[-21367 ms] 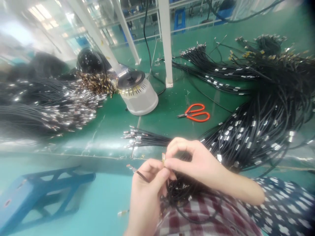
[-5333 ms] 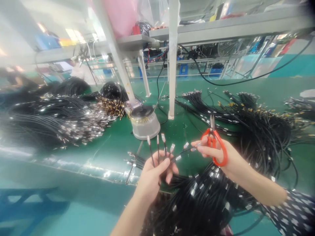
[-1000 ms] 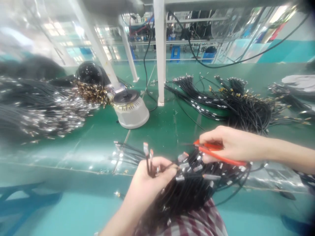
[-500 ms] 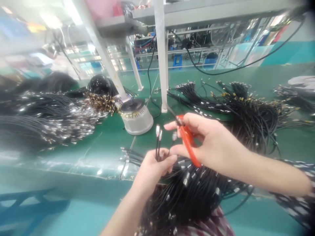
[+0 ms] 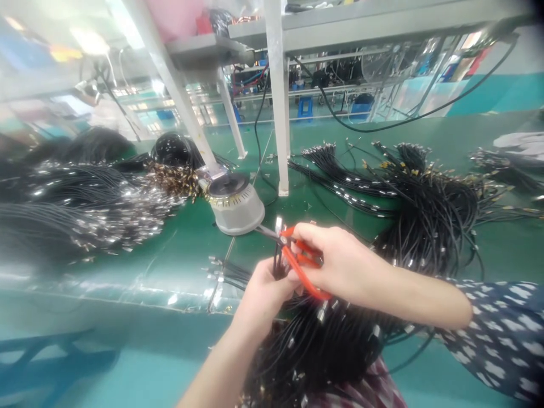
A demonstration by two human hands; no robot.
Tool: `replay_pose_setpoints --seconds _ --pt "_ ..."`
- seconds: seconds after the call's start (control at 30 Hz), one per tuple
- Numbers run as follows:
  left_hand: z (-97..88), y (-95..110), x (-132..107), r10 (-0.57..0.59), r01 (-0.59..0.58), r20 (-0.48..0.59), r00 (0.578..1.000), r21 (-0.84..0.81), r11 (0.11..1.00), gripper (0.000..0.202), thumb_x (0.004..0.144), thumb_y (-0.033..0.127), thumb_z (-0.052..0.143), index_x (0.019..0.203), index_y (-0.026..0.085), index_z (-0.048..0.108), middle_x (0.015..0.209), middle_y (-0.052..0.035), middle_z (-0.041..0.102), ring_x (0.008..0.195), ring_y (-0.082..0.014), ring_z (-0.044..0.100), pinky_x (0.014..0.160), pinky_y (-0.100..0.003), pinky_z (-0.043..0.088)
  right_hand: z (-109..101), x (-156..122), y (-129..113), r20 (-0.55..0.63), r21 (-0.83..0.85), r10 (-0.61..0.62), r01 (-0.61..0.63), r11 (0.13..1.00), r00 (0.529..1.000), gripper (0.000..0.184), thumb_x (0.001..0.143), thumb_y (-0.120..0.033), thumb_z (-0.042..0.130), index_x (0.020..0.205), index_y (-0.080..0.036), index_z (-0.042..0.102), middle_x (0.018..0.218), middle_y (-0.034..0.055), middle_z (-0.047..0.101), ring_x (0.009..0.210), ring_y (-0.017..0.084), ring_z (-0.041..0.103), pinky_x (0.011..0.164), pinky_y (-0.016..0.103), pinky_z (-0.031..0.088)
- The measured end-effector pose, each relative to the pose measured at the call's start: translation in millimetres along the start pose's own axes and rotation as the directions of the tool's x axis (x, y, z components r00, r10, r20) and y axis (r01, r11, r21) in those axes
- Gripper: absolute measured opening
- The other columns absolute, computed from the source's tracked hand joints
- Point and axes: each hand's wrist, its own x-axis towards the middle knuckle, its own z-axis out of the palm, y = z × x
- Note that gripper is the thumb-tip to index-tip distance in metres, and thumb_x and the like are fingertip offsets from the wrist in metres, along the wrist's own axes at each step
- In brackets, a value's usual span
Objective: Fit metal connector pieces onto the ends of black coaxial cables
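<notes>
Black cables (image 5: 277,264) stick up from my left hand (image 5: 266,289), whose fingers are closed around them; a pale connector end shows at the top. In my right hand (image 5: 335,258) is a pair of scissors (image 5: 306,277) with red handles. Their dark blades point left and lie across the cables just above my left fingers. Whether the blades touch the cables I cannot tell. Below both hands a thick bundle of black cables (image 5: 327,351) with silvery ends hangs over the table's front edge and across my lap.
A grey-white round device (image 5: 238,209) with a dark top stands beside a white shelf post (image 5: 277,113). Large cable heaps lie at left (image 5: 85,198) and right (image 5: 442,209) on the green table (image 5: 191,255). A blue stool (image 5: 55,362) is at lower left.
My right hand has moved left and slightly down, bringing the scissors from beside the cables to across them. My left hand stays nearly in place, holding the cables.
</notes>
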Motion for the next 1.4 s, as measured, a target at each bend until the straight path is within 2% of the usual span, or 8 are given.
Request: replay_pose_setpoints --seconds 0.3,0.4,0.53,0.7,1.13,1.27,1.33,1.4 --pt "-8.2 -8 -7 0.001 0.011 0.105 0.994 -0.107 0.994 0.014 0.082 0.026 0.068 0.091 0.016 0.074 0.071 -0.002 0.066 0.054 -0.0078 0.043 0.052 -0.021 0.031 3 -2 26 0.063 0.345 0.055 -0.074 0.936 0.996 0.013 0.079 -0.019 0.063 0.088 -0.02 0.054 0.085 0.0015 0.07 0.067 0.015 0.064 0.058 0.026 0.049" --pt "-8.1 -7 -9 -0.002 0.017 0.106 0.994 -0.142 0.99 0.018 0.083 0.027 0.068 0.096 0.016 0.075 0.073 -0.0019 0.066 0.052 -0.0068 0.047 0.053 -0.022 0.033 4 -7 28 0.027 0.35 0.068 -0.074 0.934 0.997 0.012 0.08 -0.021 0.064 0.088 -0.019 0.055 0.084 0.002 0.07 0.068 0.015 0.065 0.061 0.027 0.051" --pt "-5.5 -5 -10 0.023 -0.015 0.125 0.992 -0.064 0.998 0.016 0.083 0.024 0.067 0.09 0.014 0.077 0.055 0.0013 0.06 0.048 -0.0078 0.049 0.054 -0.022 0.035 3 -12 27 0.002 0.335 0.1 -0.095 0.937 0.995 0.016 0.076 -0.019 0.069 0.085 -0.018 0.056 0.078 0.0009 0.068 0.066 0.016 0.065 0.059 0.026 0.051" --pt "-4.2 -12 -10 0.032 -0.027 0.078 0.996 -0.056 0.998 0.017 0.083 0.024 0.065 0.091 0.012 0.075 0.075 -0.0063 0.068 0.049 -0.0075 0.046 0.049 -0.022 0.032 7 -12 32 0.036 0.384 0.137 -0.141 0.913 0.99 0.014 0.077 -0.02 0.068 0.081 -0.019 0.055 0.071 -0.0011 0.066 0.062 0.015 0.064 0.056 0.025 0.051" --pt "2.8 -11 -12 -0.039 0.037 -0.012 0.999 -0.164 0.986 0.031 0.072 0.034 0.076 0.091 0.01 0.076 0.071 -0.006 0.065 0.049 -0.0061 0.037 0.045 -0.021 0.024 15 -13 32 0.017 0.394 0.171 -0.164 0.904 0.985 0.019 0.076 -0.025 0.071 0.079 -0.018 0.054 0.077 -0.0016 0.066 0.066 0.012 0.062 0.063 0.024 0.051" --pt "-1.7 -11 -16 0.053 -0.037 0.079 0.995 -0.186 0.982 0.031 0.065 0.023 0.083 0.094 0.014 0.076 0.084 -0.007 0.07 0.069 -0.0142 0.056 0.067 -0.025 0.042 1 -9 26 0.034 0.465 0.163 -0.16 0.871 0.986 0.025 0.074 -0.034 0.073 0.076 -0.018 0.054 0.072 -0.0009 0.064 0.059 0.011 0.058 0.056 0.023 0.049" --pt "-9.4 -14 -18 0.086 -0.08 0.021 0.996 -0.211 0.974 0.037 0.061 0.017 0.085 0.097 0.017 0.077 0.082 -0.0045 0.07 0.076 -0.016 0.058 0.073 -0.026 0.042 -14 -4 29 -0.046 0.47 0.179 -0.137 0.872 0.983 0.03 0.074 -0.041 0.072 0.076 -0.019 0.052 0.073 -0.0003 0.064 0.053 0.01 0.056 0.053 0.024 0.049" --pt "-19.7 -20 -20 0.071 -0.11 -0.159 0.985 -0.255 0.961 0.032 0.064 0.022 0.085 0.094 0.017 0.077 0.067 0.0006 0.062 0.062 -0.0105 0.05 0.061 -0.022 0.038 -27 3 42 -0.204 0.311 0.178 -0.108 0.944 0.963 0.029 0.078 -0.044 0.066 0.08 -0.019 0.051 0.081 0.002 0.067 0.054 0.011 0.059 0.057 0.026 0.051"
